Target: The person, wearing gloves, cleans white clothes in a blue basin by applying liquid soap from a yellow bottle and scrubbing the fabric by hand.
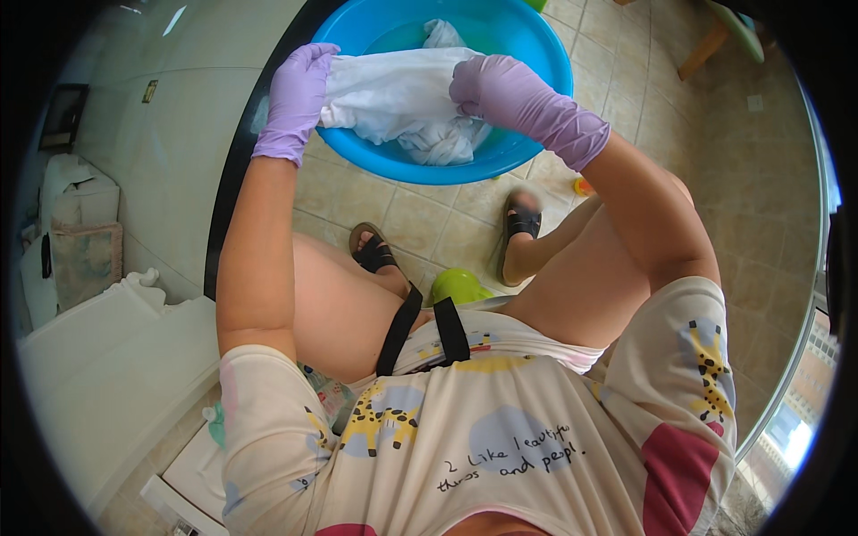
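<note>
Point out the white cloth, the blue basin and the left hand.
white cloth (393, 94), head view, on the stretched flat part between the hands.
blue basin (527, 49), head view, on its right inner wall.
left hand (299, 94), head view, on the gloved back.

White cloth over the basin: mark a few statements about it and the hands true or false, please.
1. Both hands wear purple gloves: left hand, right hand. True.
2. The basin is red. False: it is blue.
3. Both hands grip the white cloth. True.
4. The cloth lies flat on the floor. False: it is held over the basin, its lower part bunched inside.
5. The person is barefoot. False: dark sandals are on the feet.
</note>
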### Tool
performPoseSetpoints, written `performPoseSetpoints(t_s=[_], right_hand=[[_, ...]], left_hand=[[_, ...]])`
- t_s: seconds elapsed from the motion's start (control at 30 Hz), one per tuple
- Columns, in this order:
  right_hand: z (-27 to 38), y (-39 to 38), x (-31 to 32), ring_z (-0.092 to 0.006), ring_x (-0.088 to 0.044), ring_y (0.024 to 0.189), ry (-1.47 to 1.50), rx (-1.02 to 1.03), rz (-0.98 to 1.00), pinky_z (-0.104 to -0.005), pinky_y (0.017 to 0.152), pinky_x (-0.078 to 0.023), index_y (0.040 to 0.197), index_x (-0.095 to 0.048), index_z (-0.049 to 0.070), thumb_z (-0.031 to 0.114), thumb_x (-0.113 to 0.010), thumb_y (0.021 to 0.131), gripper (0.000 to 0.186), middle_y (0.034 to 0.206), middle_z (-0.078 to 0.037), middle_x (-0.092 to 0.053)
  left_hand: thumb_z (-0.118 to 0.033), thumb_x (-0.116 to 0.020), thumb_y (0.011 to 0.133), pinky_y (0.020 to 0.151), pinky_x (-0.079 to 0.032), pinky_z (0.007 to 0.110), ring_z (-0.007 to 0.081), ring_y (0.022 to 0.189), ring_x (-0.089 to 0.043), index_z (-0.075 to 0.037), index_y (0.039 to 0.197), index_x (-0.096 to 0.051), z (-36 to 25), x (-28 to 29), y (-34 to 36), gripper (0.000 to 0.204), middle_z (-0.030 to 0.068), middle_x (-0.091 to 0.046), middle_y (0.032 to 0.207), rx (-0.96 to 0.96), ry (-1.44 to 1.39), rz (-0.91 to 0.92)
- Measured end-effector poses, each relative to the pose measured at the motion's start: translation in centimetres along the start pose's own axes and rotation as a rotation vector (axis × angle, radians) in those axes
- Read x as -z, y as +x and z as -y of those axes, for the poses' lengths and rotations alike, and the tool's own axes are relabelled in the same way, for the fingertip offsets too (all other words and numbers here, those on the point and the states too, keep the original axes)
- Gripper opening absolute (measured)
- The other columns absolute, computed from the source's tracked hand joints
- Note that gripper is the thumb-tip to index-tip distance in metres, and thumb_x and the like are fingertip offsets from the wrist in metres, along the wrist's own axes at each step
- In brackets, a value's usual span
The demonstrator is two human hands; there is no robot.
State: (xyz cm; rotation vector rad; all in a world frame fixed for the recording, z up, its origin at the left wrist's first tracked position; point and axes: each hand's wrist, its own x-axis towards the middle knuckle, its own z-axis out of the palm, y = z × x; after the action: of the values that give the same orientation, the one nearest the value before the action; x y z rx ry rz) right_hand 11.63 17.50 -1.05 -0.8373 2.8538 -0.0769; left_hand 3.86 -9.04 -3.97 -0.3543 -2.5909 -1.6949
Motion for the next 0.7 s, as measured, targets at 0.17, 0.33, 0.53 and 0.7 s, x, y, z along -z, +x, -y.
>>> performPoseSetpoints(t_s=[0.17,0.33,0.53,0.7], right_hand=[[1.3,-1.3,-1.3,-0.029,-0.06,0.082,0.223,0.066,0.162,-0.0381,0.073,-0.047,0.083,-0.065,0.01,0.023,-0.065,0.077,0.014,0.086,-0.008,-0.06],[1.9,-1.7,-1.7,-0.0296,-0.06,0.081,0.351,0.025,0.225,-0.0381,0.074,-0.047,0.086,-0.065,0.011,0.027,-0.064,0.079,0.018,0.085,-0.008,-0.062],[1.3,-0.5,2.2,-0.0304,-0.06,0.078,0.434,-0.116,0.104,-0.0372,0.073,-0.047,0.093,-0.065,0.009,0.031,-0.058,0.086,0.025,0.079,-0.012,-0.063],[-2.0,3.2,1.4,-0.0296,-0.062,0.079,0.497,-0.103,-0.334,-0.037,0.075,-0.049,0.097,-0.065,0.007,0.032,-0.057,0.087,0.028,0.087,-0.013,-0.066]], left_hand=[[-0.012,-0.054,0.089,0.077,-0.047,0.027,0.0133,0.083,-0.059,-0.002,0.098,-0.065,0.1,0.1,0.0,0.018,0.0071,-0.065,0.092,0.032,-0.04,0.008],[-0.011,-0.053,0.09,0.079,-0.047,0.026,0.0129,0.085,-0.059,-0.003,0.099,-0.065,-0.2,-0.2,0.2,0.017,0.0058,-0.065,0.093,0.076,-0.138,0.016],[-0.009,-0.049,0.094,0.084,-0.048,0.024,0.0127,0.093,-0.06,-0.002,0.107,-0.062,-1.9,0.2,0.1,0.021,0.0069,-0.065,0.105,0.087,-0.281,0.091],[-0.007,-0.047,0.094,0.086,-0.047,0.025,0.0127,0.096,-0.059,-0.002,0.11,-0.062,-4.1,-0.2,-0.1,0.022,0.0073,-0.064,0.107,0.058,-0.357,0.122]])
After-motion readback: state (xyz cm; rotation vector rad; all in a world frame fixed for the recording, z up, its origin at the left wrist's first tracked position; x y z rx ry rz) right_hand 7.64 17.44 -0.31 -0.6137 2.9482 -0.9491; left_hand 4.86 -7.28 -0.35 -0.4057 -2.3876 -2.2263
